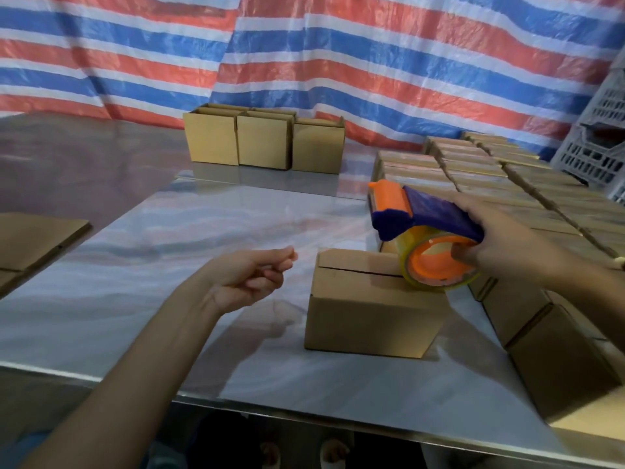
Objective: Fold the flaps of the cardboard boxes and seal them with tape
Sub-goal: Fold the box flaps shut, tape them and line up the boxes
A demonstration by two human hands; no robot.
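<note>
A single head-worn wide-angle view looks forward and down across the counter (176, 231) from its near edge. It sits close, so both forearms enter from the bottom corners, at 7 and 4 o'clock. The view faces a striped tarp (304, 62) at 12 o'clock; straight lines bow near the frame edges.

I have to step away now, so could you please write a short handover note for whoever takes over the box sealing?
Right hand grips the tape dispenser, its roll at the near box's top right edge.
Left hand is empty, loosely curled, hovering left of that box.
Done: the near box's flaps are folded shut; the seam looks untaped.
Left: tape that seam. Three boxes at the back appear open-topped; many boxes crowd the right side, state unclear.
</note>
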